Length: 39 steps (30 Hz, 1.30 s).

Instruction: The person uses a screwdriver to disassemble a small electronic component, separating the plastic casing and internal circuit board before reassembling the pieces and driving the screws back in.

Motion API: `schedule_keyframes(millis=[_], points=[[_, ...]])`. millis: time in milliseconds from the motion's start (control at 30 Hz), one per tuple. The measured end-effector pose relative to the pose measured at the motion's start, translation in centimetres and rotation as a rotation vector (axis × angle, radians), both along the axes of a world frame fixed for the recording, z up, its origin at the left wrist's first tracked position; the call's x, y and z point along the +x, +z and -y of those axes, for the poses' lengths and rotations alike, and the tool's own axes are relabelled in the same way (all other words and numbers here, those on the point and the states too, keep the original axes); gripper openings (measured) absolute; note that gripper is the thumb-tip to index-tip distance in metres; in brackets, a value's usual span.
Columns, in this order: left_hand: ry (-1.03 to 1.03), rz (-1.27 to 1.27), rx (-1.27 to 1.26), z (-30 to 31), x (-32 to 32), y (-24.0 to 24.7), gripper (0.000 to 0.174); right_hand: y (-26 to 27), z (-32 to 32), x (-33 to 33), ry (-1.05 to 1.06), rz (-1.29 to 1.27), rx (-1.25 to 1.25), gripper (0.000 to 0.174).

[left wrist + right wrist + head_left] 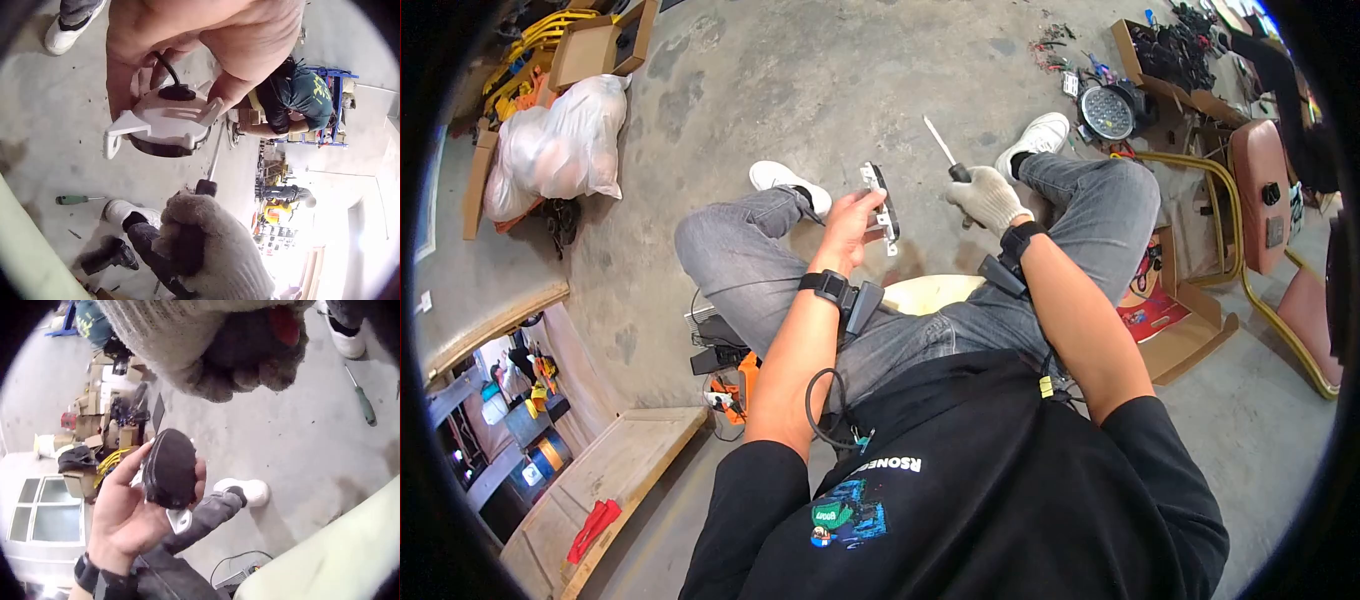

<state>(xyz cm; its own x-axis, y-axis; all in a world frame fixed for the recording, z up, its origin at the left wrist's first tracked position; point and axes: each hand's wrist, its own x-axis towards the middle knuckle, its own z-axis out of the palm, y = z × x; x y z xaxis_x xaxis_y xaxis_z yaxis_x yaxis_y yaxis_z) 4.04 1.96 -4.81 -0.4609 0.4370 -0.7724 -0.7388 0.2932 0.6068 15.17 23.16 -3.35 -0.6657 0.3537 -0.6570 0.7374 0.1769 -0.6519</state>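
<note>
A dark-faced oval part with a white bracketed housing (882,208) is held in the bare left hand (848,228); its black face (170,467) shows in the right wrist view. From the left wrist view, the white back (172,119) has a black cable coming out, and the left hand's (200,37) fingers and thumb pinch its sides. The gloved right hand (988,198) grips the dark handle of a screwdriver (941,142), its shaft pointing up and away from the body. In the right wrist view the glove (181,350) curls round a dark and red handle. The tool and the part are apart.
A green screwdriver (72,200) and a power drill (111,255) lie on the floor. At the right are a round lamp (1108,112), an open box and a metal-framed chair (1262,200). White bags (565,145) stand at the left. Another person (303,103) crouches beyond.
</note>
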Motion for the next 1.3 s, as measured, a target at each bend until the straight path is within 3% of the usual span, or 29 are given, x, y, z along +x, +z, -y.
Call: schedule_keyframes(millis=[267, 500, 633, 767, 867, 1000, 1033, 1100, 1300], points=[[0.097, 0.055, 0.087, 0.5, -0.3, -0.3, 0.018, -1.4, -1.1, 0.1, -0.198, -0.057, 0.019, 0.026], [0.16, 0.11, 0.243, 0.1, -0.5, 0.2, 0.034, 0.2, -1.9, 0.2, -0.32, -0.201, 0.012, 0.025], [0.202, 0.14, 0.363, -0.2, -0.4, 1.5, 0.045, 3.1, -2.0, 0.5, -0.301, -0.192, 0.022, 0.032], [0.199, 0.147, 0.426, -0.3, -0.4, 1.9, 0.044, 4.5, -0.6, 1.1, -0.31, -0.295, 0.019, 0.033], [0.187, 0.167, 0.48, -0.3, -0.4, 2.3, 0.048, 5.8, 0.7, 1.4, -0.32, -0.234, -0.28, 0.034], [0.115, 0.128, 0.487, -0.1, -0.4, 2.4, 0.041, 7.7, 2.4, 2.5, -0.182, -0.213, -0.173, 0.036], [0.081, 0.11, 0.501, -0.1, -0.3, 2.4, 0.035, 7.9, 2.7, 2.6, -0.171, -0.199, -0.2, 0.046], [0.005, 0.072, 0.499, -0.3, -0.2, 2.2, 0.035, 7.2, 3.3, 2.7, -0.115, -0.175, -0.17, 0.048], [-0.145, 0.08, 0.55, -0.7, 0.3, 1.9, 0.045, 6.0, 4.4, 1.2, -0.072, -0.19, -0.123, 0.06]])
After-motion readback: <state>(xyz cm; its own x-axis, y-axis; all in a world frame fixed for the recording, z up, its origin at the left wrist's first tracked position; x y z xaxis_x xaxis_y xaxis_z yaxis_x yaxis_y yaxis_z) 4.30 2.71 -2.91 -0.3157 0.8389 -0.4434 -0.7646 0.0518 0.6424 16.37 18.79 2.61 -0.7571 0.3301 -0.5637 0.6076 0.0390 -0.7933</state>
